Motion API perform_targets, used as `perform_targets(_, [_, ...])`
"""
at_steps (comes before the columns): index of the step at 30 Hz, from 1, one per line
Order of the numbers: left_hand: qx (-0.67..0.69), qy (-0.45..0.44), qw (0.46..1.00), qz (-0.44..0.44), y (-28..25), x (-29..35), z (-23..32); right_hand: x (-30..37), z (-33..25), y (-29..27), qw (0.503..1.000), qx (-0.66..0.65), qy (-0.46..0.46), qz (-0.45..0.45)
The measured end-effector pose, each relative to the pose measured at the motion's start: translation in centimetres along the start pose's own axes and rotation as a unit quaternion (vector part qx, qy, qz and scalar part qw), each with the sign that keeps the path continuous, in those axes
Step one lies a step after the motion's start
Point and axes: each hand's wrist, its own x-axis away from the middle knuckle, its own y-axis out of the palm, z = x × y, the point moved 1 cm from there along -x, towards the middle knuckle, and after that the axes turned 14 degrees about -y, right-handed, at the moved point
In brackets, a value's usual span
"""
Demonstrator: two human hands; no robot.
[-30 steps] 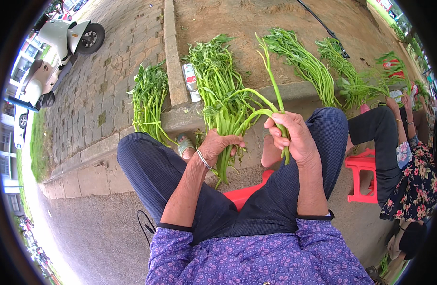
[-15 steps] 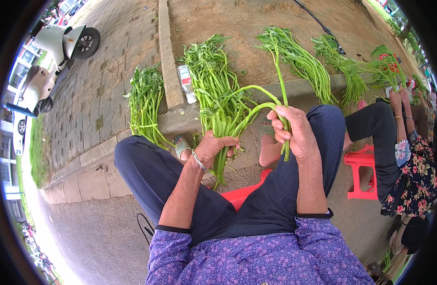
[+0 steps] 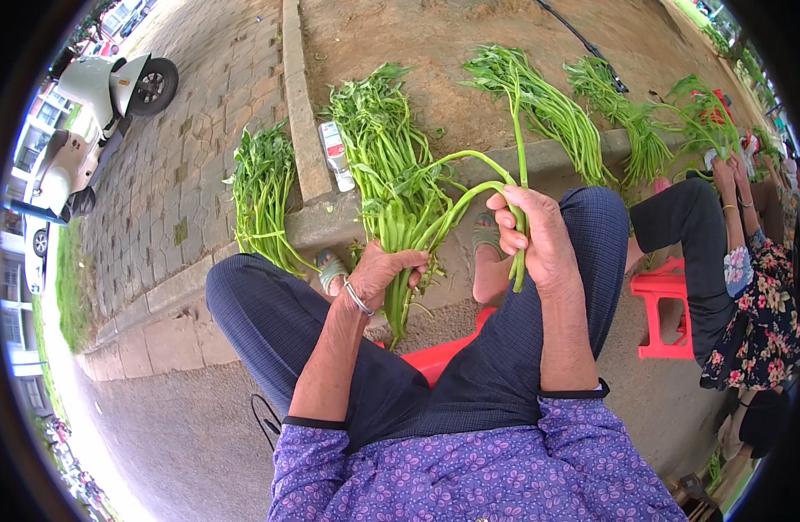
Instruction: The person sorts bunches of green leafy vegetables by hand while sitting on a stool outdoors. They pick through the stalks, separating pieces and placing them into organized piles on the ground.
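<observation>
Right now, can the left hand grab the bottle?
Probably not without letting go: the left hand is closed around stems, and the bottle lies farther out.

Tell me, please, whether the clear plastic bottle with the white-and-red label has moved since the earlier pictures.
No: the clear plastic bottle keeps its place beside the long grey concrete kerb; both shift left together in the picture.

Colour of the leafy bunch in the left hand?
Leafy bunch in the left hand: green. Head view shows it best.
</observation>
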Motion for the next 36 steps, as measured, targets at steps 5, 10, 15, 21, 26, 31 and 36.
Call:
perform_targets(5, [-0.003,0.007,1.0,-0.006,-0.1,-0.2,-0.1,-0.1,0.1,-0.1,1.0,-0.013,-0.004,0.012])
perform_targets(10, [-0.001,-0.015,1.0,0.019,0.1,-0.1,-0.1,-0.1,0.0,0.1,1.0,-0.018,-0.018,0.017])
perform_targets(15, [-0.009,-0.001,1.0,0.019,-0.1,-0.3,-0.2,-0.1,0.0,0.0,0.999,-0.017,-0.022,0.025])
perform_targets(21, [-0.021,0.016,0.998,0.05,-0.3,-0.8,-0.4,0.0,-0.3,0.2,0.999,-0.016,-0.032,0.02])
perform_targets(26, [-0.013,0.03,0.995,0.098,-0.9,-1.4,-0.8,0.1,-0.2,0.2,0.999,-0.011,-0.039,0.017])
perform_targets(31, [0.102,0.034,0.987,0.12,-1.6,-2.0,-1.2,0.1,-0.1,0.3,0.999,-0.01,-0.047,0.014])
perform_targets(36, [0.092,0.075,0.969,0.216,-2.1,-2.3,-1.4,0.2,-0.2,0.3,0.998,-0.01,-0.06,0.0])
